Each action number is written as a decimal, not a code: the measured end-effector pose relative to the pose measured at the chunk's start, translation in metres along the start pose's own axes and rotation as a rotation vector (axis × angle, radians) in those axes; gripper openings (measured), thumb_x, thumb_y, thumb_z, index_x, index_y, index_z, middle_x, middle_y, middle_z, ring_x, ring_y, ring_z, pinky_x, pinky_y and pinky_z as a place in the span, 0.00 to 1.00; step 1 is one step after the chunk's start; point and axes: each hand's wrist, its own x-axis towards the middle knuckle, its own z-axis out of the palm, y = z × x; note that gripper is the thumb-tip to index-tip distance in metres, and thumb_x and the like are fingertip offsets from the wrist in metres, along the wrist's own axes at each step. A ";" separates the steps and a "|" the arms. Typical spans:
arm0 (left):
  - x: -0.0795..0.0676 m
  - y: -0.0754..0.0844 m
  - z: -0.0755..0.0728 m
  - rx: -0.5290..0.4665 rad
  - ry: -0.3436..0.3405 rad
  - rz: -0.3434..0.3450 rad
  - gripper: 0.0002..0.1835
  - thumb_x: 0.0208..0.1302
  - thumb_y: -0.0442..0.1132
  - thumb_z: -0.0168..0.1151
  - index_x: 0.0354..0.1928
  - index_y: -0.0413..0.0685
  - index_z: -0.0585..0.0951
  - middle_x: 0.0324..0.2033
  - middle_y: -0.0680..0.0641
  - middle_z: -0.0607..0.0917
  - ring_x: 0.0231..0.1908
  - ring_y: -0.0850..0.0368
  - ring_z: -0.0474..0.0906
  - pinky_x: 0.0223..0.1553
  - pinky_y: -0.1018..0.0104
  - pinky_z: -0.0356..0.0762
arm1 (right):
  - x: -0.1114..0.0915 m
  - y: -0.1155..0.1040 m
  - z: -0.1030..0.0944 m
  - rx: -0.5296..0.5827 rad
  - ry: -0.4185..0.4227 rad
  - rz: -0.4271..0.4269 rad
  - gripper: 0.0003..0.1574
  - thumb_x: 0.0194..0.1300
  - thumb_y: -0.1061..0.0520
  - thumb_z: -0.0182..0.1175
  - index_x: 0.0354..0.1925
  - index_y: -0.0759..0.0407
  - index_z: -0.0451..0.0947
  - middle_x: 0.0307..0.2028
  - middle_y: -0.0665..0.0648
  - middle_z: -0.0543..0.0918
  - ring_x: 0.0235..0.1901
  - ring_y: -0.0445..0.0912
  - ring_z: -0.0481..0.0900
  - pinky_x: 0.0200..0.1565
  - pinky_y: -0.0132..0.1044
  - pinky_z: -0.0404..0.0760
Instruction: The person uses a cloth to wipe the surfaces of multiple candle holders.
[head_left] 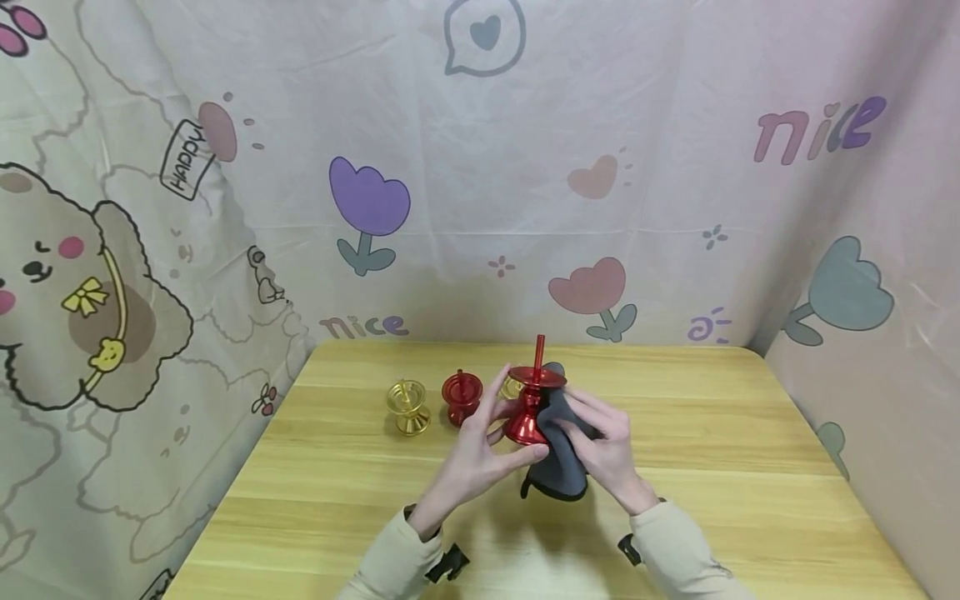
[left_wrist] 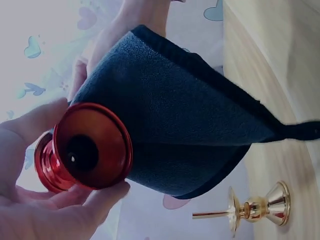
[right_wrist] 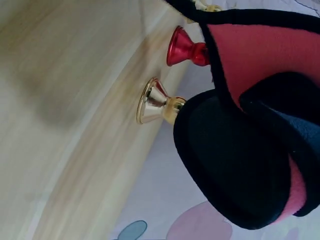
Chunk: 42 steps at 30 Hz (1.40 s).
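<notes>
Head view: one red metallic spiked candle holder [head_left: 525, 429], held upright over the middle of the wood-grain table [head_left: 750, 433]. Left hand [head_left: 480, 450]: fingers and thumb clamped about its base. Right hand [head_left: 611, 450]: thumb and fingers pinching a grey, black-bound cloth [head_left: 562, 458] against the holder's right side, masking part of the stem. Toward the table's back edge, left of middle: one gold candle holder [head_left: 408, 408]; right of it, a second red candle holder [head_left: 461, 396], foot partly covered by the left hand; then a second gold candle holder [head_left: 512, 387], mostly hidden. The table's front edge was cut off.

Left wrist view: the held holder's hollow underside faced the lens, its spike out of sight; the cloth concealed most of the right hand.

Right wrist view: cloth, here showing red panels, obscured the standing holders' upper parts; the farthest gold one was barely discernible.
</notes>
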 end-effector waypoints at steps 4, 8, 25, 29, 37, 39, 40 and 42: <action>0.001 0.001 0.002 0.036 0.050 0.009 0.59 0.54 0.41 0.79 0.80 0.62 0.50 0.59 0.42 0.81 0.59 0.46 0.79 0.59 0.49 0.81 | 0.003 -0.001 0.002 -0.046 -0.008 -0.050 0.22 0.51 0.79 0.66 0.47 0.74 0.85 0.45 0.75 0.87 0.55 0.39 0.84 0.55 0.28 0.82; 0.001 -0.002 0.000 0.005 0.034 0.029 0.58 0.55 0.41 0.78 0.81 0.63 0.50 0.56 0.41 0.83 0.58 0.45 0.81 0.58 0.50 0.82 | 0.003 -0.001 0.000 0.000 -0.018 0.039 0.25 0.48 0.83 0.64 0.46 0.72 0.85 0.47 0.63 0.89 0.52 0.38 0.86 0.53 0.28 0.83; 0.002 -0.007 0.004 0.059 0.090 0.135 0.59 0.54 0.38 0.78 0.81 0.61 0.49 0.54 0.40 0.81 0.54 0.47 0.82 0.57 0.55 0.83 | 0.005 0.000 0.006 -0.049 0.019 -0.048 0.17 0.55 0.78 0.65 0.45 0.73 0.86 0.41 0.73 0.88 0.53 0.42 0.86 0.55 0.30 0.83; 0.001 -0.007 0.006 0.101 0.122 0.239 0.56 0.55 0.37 0.76 0.81 0.55 0.51 0.51 0.40 0.86 0.53 0.48 0.84 0.58 0.53 0.82 | 0.007 -0.001 0.007 -0.112 0.027 -0.095 0.11 0.65 0.68 0.65 0.45 0.72 0.86 0.41 0.74 0.87 0.54 0.42 0.85 0.56 0.29 0.82; 0.003 -0.013 -0.002 -0.099 -0.027 0.132 0.51 0.62 0.37 0.71 0.80 0.68 0.51 0.55 0.36 0.82 0.60 0.42 0.81 0.57 0.51 0.82 | 0.005 -0.002 -0.005 0.118 0.010 0.350 0.22 0.53 0.82 0.63 0.45 0.70 0.86 0.44 0.38 0.88 0.40 0.31 0.86 0.40 0.22 0.83; 0.003 -0.013 -0.003 -0.118 -0.056 0.096 0.52 0.63 0.38 0.71 0.80 0.70 0.50 0.58 0.37 0.81 0.62 0.42 0.78 0.59 0.48 0.80 | 0.005 -0.002 -0.006 0.116 0.013 0.391 0.20 0.53 0.82 0.63 0.44 0.71 0.86 0.43 0.36 0.88 0.38 0.30 0.85 0.37 0.21 0.83; 0.003 -0.013 -0.003 -0.112 -0.062 0.076 0.53 0.63 0.40 0.72 0.80 0.72 0.49 0.59 0.38 0.80 0.63 0.43 0.77 0.60 0.47 0.79 | 0.004 -0.002 -0.006 0.107 0.016 0.375 0.20 0.53 0.82 0.63 0.44 0.72 0.85 0.43 0.38 0.89 0.39 0.30 0.86 0.38 0.22 0.83; 0.004 -0.012 -0.002 -0.091 -0.053 0.045 0.54 0.61 0.43 0.74 0.80 0.73 0.48 0.61 0.39 0.78 0.63 0.43 0.76 0.60 0.46 0.79 | 0.005 -0.002 -0.003 0.071 0.023 0.307 0.21 0.51 0.83 0.64 0.43 0.73 0.86 0.43 0.44 0.90 0.42 0.32 0.87 0.41 0.23 0.84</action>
